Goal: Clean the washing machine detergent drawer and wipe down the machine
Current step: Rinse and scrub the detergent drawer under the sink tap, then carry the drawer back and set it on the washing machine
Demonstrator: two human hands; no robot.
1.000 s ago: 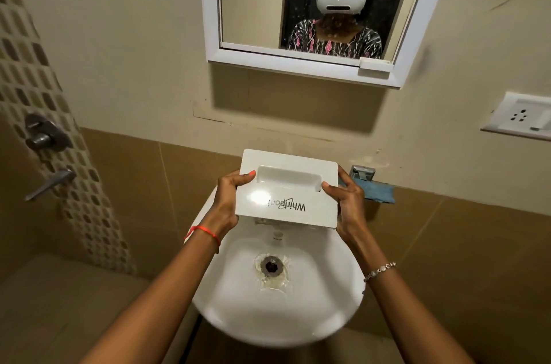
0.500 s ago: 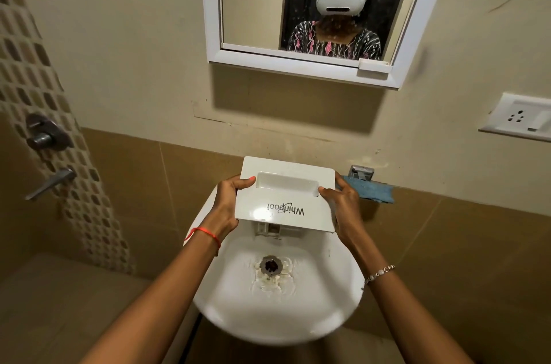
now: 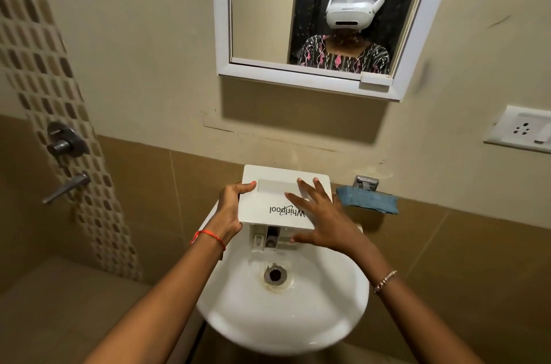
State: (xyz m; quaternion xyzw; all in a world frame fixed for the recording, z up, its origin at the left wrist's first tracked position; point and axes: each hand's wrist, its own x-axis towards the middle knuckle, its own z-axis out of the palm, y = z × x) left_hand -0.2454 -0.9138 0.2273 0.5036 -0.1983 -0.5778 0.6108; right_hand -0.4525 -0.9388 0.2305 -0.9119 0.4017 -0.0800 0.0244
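One grip had loosened: right hand [image 3: 322,220] splayed open over the detergent drawer [image 3: 268,208], left hand [image 3: 231,208] still clamping its edge. Rinsing seemed near.

A plain beige wall [image 3: 149,65] ran above a band of brown tiles [image 3: 477,259], with a patterned mosaic strip [image 3: 44,80] down the left carrying a metal shower valve [image 3: 65,140]. A white-framed mirror [image 3: 298,77] hung above a round white basin [image 3: 283,328], and a white socket plate [image 3: 520,131] sat to the right.
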